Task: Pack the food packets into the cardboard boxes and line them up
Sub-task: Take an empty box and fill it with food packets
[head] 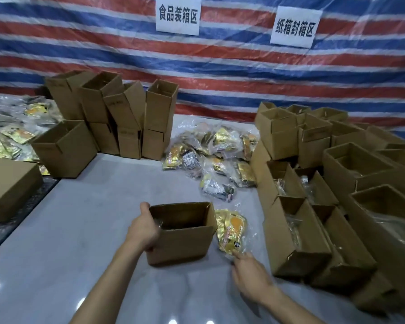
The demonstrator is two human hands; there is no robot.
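Observation:
An open cardboard box (185, 239) stands on the grey floor in front of me. My left hand (143, 228) grips its left wall, thumb over the rim. A yellow food packet in clear plastic (230, 230) lies just right of the box. My right hand (250, 272) pinches the near end of that packet. A pile of more packets (215, 155) lies further back. Rows of open boxes (297, 225) with packets inside stand at the right.
Empty boxes (117, 120) are stacked at the back left, with one large box (66, 148) in front of them. A closed box (9, 185) sits at the far left. More packets (12, 129) lie at the back left. A striped tarp with signs hangs behind.

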